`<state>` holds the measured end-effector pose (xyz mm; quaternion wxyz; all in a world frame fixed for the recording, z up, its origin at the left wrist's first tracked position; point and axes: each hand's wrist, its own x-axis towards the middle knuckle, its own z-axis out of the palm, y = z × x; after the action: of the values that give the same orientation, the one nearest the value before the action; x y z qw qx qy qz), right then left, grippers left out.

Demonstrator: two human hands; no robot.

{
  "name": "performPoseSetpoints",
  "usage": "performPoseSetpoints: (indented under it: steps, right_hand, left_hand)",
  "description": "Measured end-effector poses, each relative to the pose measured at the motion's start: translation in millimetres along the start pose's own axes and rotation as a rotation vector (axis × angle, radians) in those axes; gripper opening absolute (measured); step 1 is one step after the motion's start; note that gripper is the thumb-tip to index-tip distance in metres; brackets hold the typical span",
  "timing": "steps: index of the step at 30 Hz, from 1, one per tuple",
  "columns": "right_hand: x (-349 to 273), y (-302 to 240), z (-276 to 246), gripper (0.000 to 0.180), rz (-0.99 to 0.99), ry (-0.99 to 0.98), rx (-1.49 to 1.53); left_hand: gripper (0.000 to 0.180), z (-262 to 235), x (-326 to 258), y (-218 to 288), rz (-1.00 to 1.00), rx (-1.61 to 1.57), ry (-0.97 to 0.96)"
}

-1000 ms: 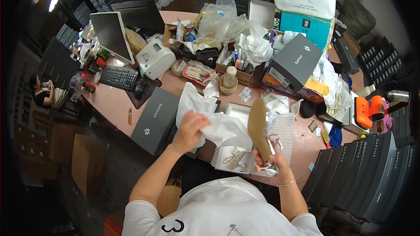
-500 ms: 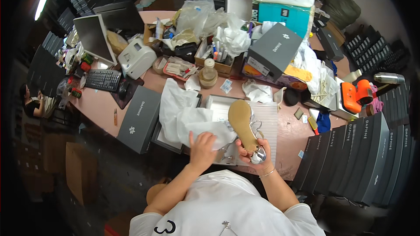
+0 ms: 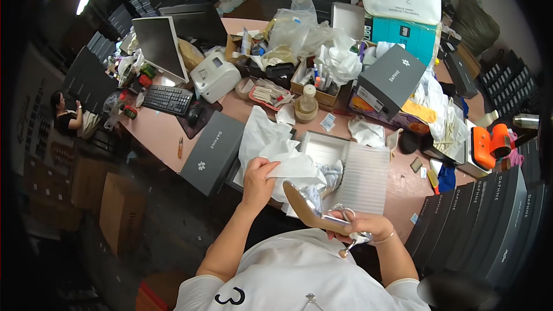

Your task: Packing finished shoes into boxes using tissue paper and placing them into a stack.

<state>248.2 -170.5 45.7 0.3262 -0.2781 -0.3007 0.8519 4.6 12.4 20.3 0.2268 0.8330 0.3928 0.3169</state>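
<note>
l hand [image 3: 257, 185] pinching tissue [image 3: 257, 133]; r hand [image 3: 371, 226] gripping sandal [image 3: 302, 203], heel end. poss. rip if sandal snags tissue.

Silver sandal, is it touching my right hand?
Touching: the head view shows your right hand closed around the rear part of the silver sandal, with no gap between them.

A pink table [image 3: 159, 133] bears a black keyboard [image 3: 167, 99] and bottle [image 3: 306, 106].
</note>
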Motion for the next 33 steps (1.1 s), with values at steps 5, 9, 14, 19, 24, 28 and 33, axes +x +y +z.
performPoseSetpoints:
  steps: [5,9,14,19,24,28,33]
  right_hand:
    - [60.2,-8.2,22.7,0.053,-0.050,0.284,-0.574]
    - [110.0,52.1,-26.0,0.040,-0.365,0.611,-0.622]
    - [87.5,77.3,-25.3,0.040,-0.198,0.731,-0.320]
    - [55.9,66.2,-13.3,0.038,-0.233,0.584,0.488]
    - [60.9,79.6,-26.6,0.045,-1.001,0.650,0.829]
    - [24.5,113.6,-65.6,0.043,-0.772,1.307,-0.267]
    - [-37.8,135.2,-96.3,0.036,-0.519,1.594,-0.304]
  left_hand:
    - [0.033,-23.7,-5.6,41.7,0.318,-0.201,-0.230]
    - [0.030,-30.2,-28.8,47.6,0.428,-0.019,-0.306]
    - [0.029,-6.7,-53.4,-6.7,-0.194,-0.061,-0.242]
    - [0.035,36.5,-44.4,47.2,-0.320,-0.886,-0.024]
    - [0.048,46.6,-44.2,101.7,0.615,-0.435,-0.487]
    - [0.056,82.1,-71.3,112.8,0.460,-0.598,-0.898]
    - [0.070,106.2,-65.3,46.5,0.058,-0.396,-0.716]
